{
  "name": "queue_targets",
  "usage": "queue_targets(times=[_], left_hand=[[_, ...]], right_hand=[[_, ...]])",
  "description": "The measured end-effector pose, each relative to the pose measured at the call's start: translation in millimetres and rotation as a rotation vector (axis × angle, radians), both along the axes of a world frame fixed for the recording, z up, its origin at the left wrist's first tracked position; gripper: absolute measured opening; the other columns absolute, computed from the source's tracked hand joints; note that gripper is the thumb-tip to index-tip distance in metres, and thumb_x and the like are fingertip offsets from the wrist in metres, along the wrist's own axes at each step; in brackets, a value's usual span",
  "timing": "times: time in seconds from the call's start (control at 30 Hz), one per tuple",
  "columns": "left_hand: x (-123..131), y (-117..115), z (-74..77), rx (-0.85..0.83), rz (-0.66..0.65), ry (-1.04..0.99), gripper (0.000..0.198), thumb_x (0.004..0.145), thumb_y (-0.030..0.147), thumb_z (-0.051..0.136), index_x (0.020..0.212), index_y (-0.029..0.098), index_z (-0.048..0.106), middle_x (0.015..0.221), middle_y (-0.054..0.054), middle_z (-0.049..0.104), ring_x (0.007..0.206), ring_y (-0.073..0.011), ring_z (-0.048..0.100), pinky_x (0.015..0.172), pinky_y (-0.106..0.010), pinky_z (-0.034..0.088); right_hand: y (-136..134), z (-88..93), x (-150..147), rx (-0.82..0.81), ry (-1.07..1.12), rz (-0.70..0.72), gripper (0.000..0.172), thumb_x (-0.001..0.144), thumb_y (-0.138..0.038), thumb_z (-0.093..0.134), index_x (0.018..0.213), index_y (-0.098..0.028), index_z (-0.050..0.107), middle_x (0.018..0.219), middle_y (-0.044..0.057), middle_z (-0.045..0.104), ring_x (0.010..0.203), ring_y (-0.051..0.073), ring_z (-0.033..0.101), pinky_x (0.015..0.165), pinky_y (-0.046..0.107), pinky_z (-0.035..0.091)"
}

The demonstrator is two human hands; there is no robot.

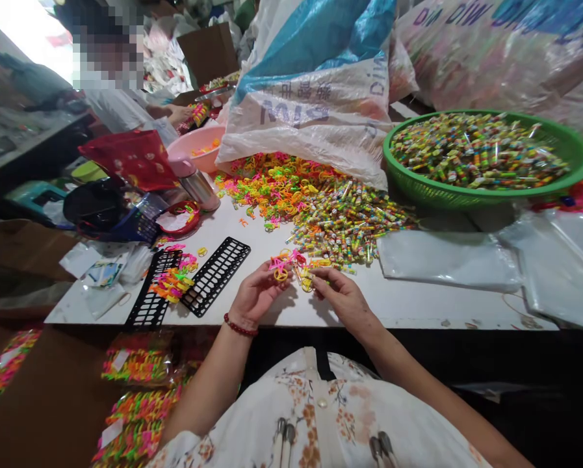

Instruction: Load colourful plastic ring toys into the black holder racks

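Over the front of the white table, my left hand [255, 296], with a red bead bracelet at the wrist, is closed on small pink and yellow plastic pieces [280, 273]. Close beside it, my right hand [347, 299] pinches a small yellow plastic piece [306, 282]; its exact kind is too small to make out. Just beyond both hands lies a heap of wrapped candy tubes [347, 218]. Behind that heap spreads a pile of orange, pink, yellow and green plastic pieces [276, 188]. Left of my hands are two black slotted racks [220, 276], with bright pieces [173, 285] on one.
A green basket [486, 198] of wrapped tubes stands at right, above transparent plastic bags [450, 260]. A large woven sack [310, 117] leans over the piles. A steel flask [201, 188] and blue basket [142, 218] stand at left. Another person [120, 110] works beyond.
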State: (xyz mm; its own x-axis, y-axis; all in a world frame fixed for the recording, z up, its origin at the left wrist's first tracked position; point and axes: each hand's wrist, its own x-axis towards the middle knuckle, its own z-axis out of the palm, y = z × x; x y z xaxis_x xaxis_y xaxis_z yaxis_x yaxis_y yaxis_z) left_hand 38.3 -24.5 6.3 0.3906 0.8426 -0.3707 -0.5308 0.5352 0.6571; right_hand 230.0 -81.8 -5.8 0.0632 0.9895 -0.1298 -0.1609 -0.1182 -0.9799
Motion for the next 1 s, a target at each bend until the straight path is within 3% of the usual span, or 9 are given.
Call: queue_targets(times=[0.13,0.33,0.53,0.73,1.0], left_hand=[[15.5,-13.4,7.3,-0.036,-0.086,-0.008,0.016,0.083,0.022,0.066,0.093,0.012,0.059,0.085,-0.008,0.068,0.076,-0.0142,0.067,0.07,-0.023,0.054],[39.9,-24.7,2.9,0.119,-0.036,0.249,0.038,0.076,0.045,0.074,0.086,0.017,0.052,0.061,-0.001,0.063,0.048,-0.01,0.056,0.045,-0.018,0.039],[51.8,-33.1,1.9,0.181,0.063,0.358,0.04,0.079,0.055,0.066,0.087,0.02,0.048,0.055,0.002,0.06,0.041,-0.0089,0.049,0.041,-0.019,0.032],[59.2,-34.8,-2.0,0.173,0.076,0.415,0.038,0.082,0.056,0.062,0.085,0.022,0.046,0.049,0.006,0.053,0.041,-0.0088,0.047,0.041,-0.018,0.03],[62.1,-33.4,-10.0,0.213,0.177,0.505,0.032,0.088,0.051,0.06,0.082,0.022,0.047,0.046,0.006,0.049,0.039,-0.0091,0.041,0.041,-0.021,0.028]], right_hand=[[-0.4,-4.0,0.0,0.066,-0.142,-0.046,0.035,0.08,-0.049,0.069,0.097,-0.019,0.068,0.084,0.002,0.068,0.07,0.014,0.057,0.063,0.026,0.047],[-5.9,-6.0,-0.8,0.099,-0.149,-0.03,0.031,0.084,-0.048,0.065,0.096,-0.019,0.067,0.089,0.003,0.068,0.074,0.015,0.059,0.068,0.027,0.048],[-4.6,-7.5,-3.4,0.042,-0.025,-0.029,0.037,0.08,-0.053,0.069,0.093,-0.019,0.066,0.083,0.002,0.068,0.071,0.014,0.06,0.07,0.028,0.05],[-2.3,-8.1,-6.3,-0.017,0.079,-0.009,0.038,0.077,-0.055,0.071,0.087,-0.019,0.064,0.077,0.001,0.066,0.068,0.013,0.057,0.067,0.027,0.048],[-5.3,-12.6,-6.1,0.065,-0.105,-0.014,0.03,0.087,-0.05,0.062,0.087,-0.02,0.065,0.073,-0.001,0.061,0.064,0.013,0.051,0.061,0.025,0.042]])
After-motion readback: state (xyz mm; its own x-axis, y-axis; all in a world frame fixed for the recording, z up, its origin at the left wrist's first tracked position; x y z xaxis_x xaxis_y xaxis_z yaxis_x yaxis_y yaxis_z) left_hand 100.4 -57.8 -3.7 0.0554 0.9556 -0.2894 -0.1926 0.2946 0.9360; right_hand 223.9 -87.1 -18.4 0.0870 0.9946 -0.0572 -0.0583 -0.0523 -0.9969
